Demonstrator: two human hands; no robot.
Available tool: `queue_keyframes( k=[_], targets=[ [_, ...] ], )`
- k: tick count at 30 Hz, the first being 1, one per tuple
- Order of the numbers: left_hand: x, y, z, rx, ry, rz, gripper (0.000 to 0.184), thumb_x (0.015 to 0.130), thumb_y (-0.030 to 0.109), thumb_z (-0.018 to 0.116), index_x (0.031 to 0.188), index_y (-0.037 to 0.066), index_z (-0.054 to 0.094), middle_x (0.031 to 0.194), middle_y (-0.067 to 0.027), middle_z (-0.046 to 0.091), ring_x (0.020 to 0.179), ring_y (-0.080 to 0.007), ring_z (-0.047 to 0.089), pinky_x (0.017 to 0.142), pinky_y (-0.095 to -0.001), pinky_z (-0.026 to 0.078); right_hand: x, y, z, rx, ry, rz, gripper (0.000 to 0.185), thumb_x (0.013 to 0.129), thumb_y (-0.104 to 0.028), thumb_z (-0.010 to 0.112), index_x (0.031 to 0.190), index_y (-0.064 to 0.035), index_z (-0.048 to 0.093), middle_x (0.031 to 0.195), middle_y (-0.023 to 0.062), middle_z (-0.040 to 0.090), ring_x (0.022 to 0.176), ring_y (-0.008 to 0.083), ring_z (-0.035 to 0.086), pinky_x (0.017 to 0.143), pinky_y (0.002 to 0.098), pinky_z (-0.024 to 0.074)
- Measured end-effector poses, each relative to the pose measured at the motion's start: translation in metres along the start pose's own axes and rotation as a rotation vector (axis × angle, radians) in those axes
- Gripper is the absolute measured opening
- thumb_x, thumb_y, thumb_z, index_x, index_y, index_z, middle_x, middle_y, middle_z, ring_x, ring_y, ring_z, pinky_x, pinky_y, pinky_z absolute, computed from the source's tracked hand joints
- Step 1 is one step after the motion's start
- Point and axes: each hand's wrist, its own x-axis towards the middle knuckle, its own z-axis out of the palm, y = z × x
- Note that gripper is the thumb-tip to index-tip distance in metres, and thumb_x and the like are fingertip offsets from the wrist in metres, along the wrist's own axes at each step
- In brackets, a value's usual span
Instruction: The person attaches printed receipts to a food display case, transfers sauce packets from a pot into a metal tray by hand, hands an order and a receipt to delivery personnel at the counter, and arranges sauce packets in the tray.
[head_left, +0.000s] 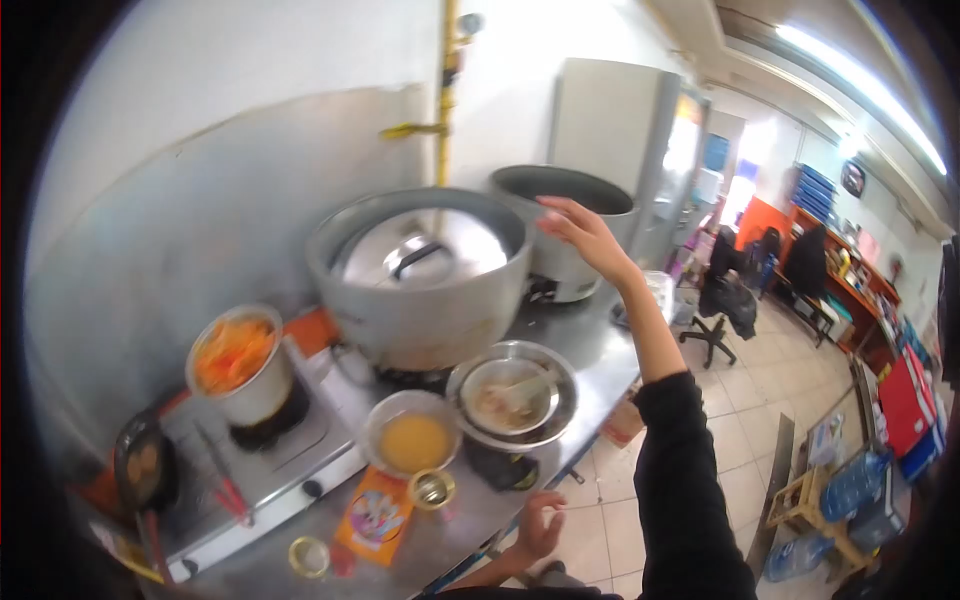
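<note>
My right hand [582, 238] is raised beside the rim of the rear large pot [575, 250], its fingers stretched out with nothing in them. To its left stands a big grey pot [420, 320] with a metal lid [425, 250] sunk inside its rim. My left hand [540, 527] hangs low by the counter's front edge, fingers loosely bent and apart, holding nothing visible. Nearest to it are a dark cloth-like item [500, 468] and a small open jar [432, 489]. Above these, a steel bowl [565, 385] holds a smaller bowl of food with a pale spatula [530, 388].
On the stove [290, 490] are a pot of orange pieces [235, 355], a frying pan [145, 460] and red-handled tongs [232, 495]. A bowl of yellow liquid [413, 440], an orange packet [374, 515] and a lid [308, 557] lie nearby. Behind right stands an office chair [712, 335].
</note>
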Motion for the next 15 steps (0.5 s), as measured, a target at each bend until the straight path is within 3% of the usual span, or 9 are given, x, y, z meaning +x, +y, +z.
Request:
queue_keyframes(
  k=[3, 4, 6, 7, 8, 11, 13, 15],
  targets=[
    [0.032, -0.001, 0.093, -0.111, -0.310, 0.003, 0.028, 0.076, 0.013, 0.053, 0.099, 0.002, 0.042, 0.095, -0.0143, 0.047, 0.081, -0.0239, 0.049, 0.075, -0.0326, 0.038, -0.095, 0.086, -0.122, 0.382, 0.431, 0.239, 0.044, 0.082, -0.038, 0.045, 0.117, -0.0109, 0.043, 0.100, 0.0047, 0.054, 0.086, 0.0126, 0.049, 0.075, 0.0257, 0.0372],
    [0.042, -0.002, 0.128, -0.157, -0.405, -0.044, 0.032, 0.075, 0.014, 0.056, 0.101, 0.002, 0.042, 0.099, -0.0147, 0.045, 0.088, -0.0248, 0.048, 0.079, -0.0334, 0.037, -0.130, 0.121, -0.159, 0.581, 0.567, 0.254, 0.046, 0.082, -0.041, 0.044, 0.118, -0.0131, 0.040, 0.105, 0.0050, 0.051, 0.092, 0.0150, 0.046, 0.078, 0.0290, 0.0355],
    [0.053, -0.003, 0.196, -0.153, -0.599, 0.086, 0.040, 0.075, 0.019, 0.057, 0.108, 0.003, 0.040, 0.105, -0.0140, 0.041, 0.101, -0.0260, 0.041, 0.088, -0.0343, 0.031, -0.212, 0.199, -0.218, 0.862, 0.785, 0.264, 0.046, 0.081, -0.042, 0.045, 0.120, -0.0197, 0.036, 0.111, 0.0047, 0.046, 0.094, 0.0172, 0.043, 0.082, 0.0340, 0.0321],
    [0.052, -0.006, 0.227, -0.197, -0.754, 0.102, 0.042, 0.076, 0.022, 0.057, 0.110, 0.005, 0.040, 0.107, -0.0134, 0.041, 0.104, -0.0266, 0.038, 0.091, -0.0344, 0.028, -0.254, 0.221, -0.239, 0.931, 0.875, 0.326, 0.035, 0.080, -0.042, 0.047, 0.110, -0.0240, 0.043, 0.099, -0.0013, 0.049, 0.088, 0.0143, 0.044, 0.083, 0.0336, 0.0329],
    [0.044, -0.011, 0.255, -0.239, -0.909, 0.112, 0.043, 0.076, 0.025, 0.056, 0.112, 0.006, 0.040, 0.109, -0.0127, 0.040, 0.107, -0.0271, 0.035, 0.093, -0.0346, 0.026, -0.294, 0.243, -0.253, 0.941, 0.984, 0.387, 0.036, 0.079, -0.044, 0.048, 0.108, -0.0249, 0.043, 0.100, -0.0019, 0.048, 0.089, 0.0147, 0.043, 0.084, 0.0375, 0.0317],
    [0.016, -0.025, 0.316, -0.188, -0.994, 0.056, 0.039, 0.080, 0.028, 0.052, 0.111, 0.008, 0.042, 0.112, -0.0111, 0.041, 0.107, -0.0248, 0.037, 0.094, -0.0353, 0.026, -0.393, 0.317, -0.297, 1.093, 1.325, 0.499, 0.037, 0.077, -0.042, 0.048, 0.109, -0.0253, 0.041, 0.107, -0.0001, 0.043, 0.097, 0.0165, 0.040, 0.084, 0.0398, 0.0302],
    [0.020, -0.028, 0.341, -0.288, -1.111, -0.370, 0.028, 0.081, 0.021, 0.050, 0.104, 0.005, 0.043, 0.095, -0.0100, 0.049, 0.088, -0.0202, 0.049, 0.078, -0.0341, 0.038, -0.433, 0.351, -0.325, 1.048, 1.466, 0.572, 0.039, 0.076, -0.041, 0.049, 0.110, -0.0243, 0.040, 0.109, -0.0001, 0.042, 0.100, 0.0172, 0.039, 0.084, 0.0392, 0.0297],
    [0.028, -0.054, 0.381, -0.338, -1.100, -0.346, 0.023, 0.081, 0.017, 0.050, 0.099, 0.004, 0.043, 0.088, -0.0092, 0.047, 0.082, -0.0195, 0.048, 0.073, -0.0313, 0.039, -0.463, 0.389, -0.360, 1.022, 1.582, 0.651, 0.043, 0.075, -0.042, 0.048, 0.114, -0.0247, 0.039, 0.112, 0.0001, 0.042, 0.103, 0.0179, 0.038, 0.086, 0.0397, 0.0279]
  ],
)
